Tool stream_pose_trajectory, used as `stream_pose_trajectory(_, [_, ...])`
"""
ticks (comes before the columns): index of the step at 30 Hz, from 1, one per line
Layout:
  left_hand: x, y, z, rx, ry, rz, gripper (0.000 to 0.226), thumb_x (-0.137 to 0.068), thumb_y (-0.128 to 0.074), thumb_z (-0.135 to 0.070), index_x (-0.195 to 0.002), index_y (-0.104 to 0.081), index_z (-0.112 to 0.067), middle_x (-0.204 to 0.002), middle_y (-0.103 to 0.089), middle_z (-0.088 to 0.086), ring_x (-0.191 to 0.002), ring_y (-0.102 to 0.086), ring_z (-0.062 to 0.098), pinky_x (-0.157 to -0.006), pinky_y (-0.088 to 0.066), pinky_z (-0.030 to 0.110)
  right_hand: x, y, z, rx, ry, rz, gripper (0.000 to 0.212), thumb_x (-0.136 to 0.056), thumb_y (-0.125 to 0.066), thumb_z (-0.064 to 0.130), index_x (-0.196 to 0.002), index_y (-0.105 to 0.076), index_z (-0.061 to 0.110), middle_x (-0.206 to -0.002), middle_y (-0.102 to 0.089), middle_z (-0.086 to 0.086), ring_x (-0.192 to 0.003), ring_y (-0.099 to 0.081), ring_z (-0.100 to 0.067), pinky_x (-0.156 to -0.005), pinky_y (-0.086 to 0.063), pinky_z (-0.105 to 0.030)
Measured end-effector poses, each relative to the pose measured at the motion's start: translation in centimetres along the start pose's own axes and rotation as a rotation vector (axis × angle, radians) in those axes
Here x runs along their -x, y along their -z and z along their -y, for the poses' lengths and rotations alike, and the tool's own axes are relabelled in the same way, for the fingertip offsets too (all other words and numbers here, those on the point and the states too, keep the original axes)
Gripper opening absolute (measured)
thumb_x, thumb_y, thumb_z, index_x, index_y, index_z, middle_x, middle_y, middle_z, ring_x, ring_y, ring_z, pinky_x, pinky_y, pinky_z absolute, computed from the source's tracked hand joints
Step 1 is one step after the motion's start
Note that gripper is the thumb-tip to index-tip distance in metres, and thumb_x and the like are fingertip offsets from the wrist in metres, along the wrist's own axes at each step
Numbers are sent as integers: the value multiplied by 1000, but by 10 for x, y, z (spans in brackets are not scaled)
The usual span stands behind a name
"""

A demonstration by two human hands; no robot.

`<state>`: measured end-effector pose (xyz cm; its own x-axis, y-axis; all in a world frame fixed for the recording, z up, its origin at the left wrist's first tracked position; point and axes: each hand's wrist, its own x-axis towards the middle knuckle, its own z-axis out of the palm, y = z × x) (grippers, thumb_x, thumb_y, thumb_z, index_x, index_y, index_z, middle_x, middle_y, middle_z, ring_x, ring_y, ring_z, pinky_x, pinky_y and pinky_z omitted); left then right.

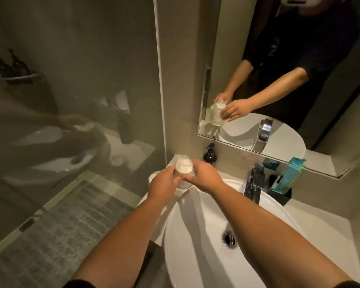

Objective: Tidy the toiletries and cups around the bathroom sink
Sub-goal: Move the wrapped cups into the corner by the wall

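A clear cup in a plastic wrapper [184, 166] is held over the counter to the left of the white sink [200, 235]. My left hand [163, 182] grips its left side and my right hand [204, 176] grips its right side. The wrapper sticks up above the cup. A second white cup [153, 176] stands just left of my left hand, partly hidden by it.
A black pump bottle [210, 155] stands behind the cup by the wall. The chrome tap [253, 183] is at the back of the sink, and a black holder [279, 193] with teal toiletry packets [289, 174] sits to its right. A mirror hangs above; glass partition on the left.
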<state>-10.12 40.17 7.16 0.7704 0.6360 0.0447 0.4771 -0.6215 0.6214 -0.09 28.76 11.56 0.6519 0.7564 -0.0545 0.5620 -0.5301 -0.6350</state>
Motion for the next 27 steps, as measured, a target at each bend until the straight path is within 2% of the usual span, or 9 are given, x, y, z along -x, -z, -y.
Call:
stream_pose_trajectory(4, [28, 0, -5, -15, -88, 63, 26, -92, -57, -25, -116, -59, -18, -108, -67, 1, -97, -61, 21, -80, -46, 33, 46, 0, 2, -10, -56, -51, 46, -76, -74, 41, -115, -63, 18, -110, -69, -5, -100, -63, -24, -72, -43, -29])
stream_pose_trajectory(9, [72, -16, -3, -23, -211, 162, 32, -93, -59, -27, -123, -58, -20, -117, -67, 2, -103, -62, 22, -87, -47, 32, 112, -17, -5, -19, -182, -109, 52, -79, -70, 43, -122, -60, 14, -117, -67, -8, -103, -61, -28, -82, -48, -35])
stream_pose_trajectory(11, [87, -21, -6, -9, -251, 199, 33, -92, -59, -28, -124, -58, -21, -117, -67, 1, -103, -63, 23, -88, -48, 33, 134, -22, -8, -23, -233, -138, 52, -80, -69, 41, -123, -59, 14, -119, -67, -8, -103, -62, -27, -87, -50, -39])
stream_pose_trajectory(14, [104, -30, -18, 9, -317, 248, 32, -92, -60, -29, -123, -59, -22, -116, -68, 0, -101, -63, 21, -85, -49, 32, 163, -20, -16, -24, -310, -194, 53, -79, -70, 41, -125, -59, 17, -119, -68, -7, -103, -62, -26, -88, -51, -38])
stream_pose_trajectory(19, [127, -55, -58, 36, -462, 340, 29, -92, -58, -29, -120, -59, -21, -112, -68, -1, -100, -62, 19, -81, -49, 33, 213, 2, -40, -47, -411, -296, 45, -83, -68, 36, -123, -60, 17, -117, -68, -7, -102, -62, -27, -83, -48, -36])
stream_pose_trajectory(27, [144, -116, -145, 62, -630, 460, 30, -92, -57, -33, -118, -59, -19, -113, -68, 2, -101, -63, 22, -81, -49, 36, 270, 53, -105, -10, -553, -444, 44, -82, -69, 34, -122, -61, 15, -115, -68, -7, -103, -62, -27, -87, -51, -40])
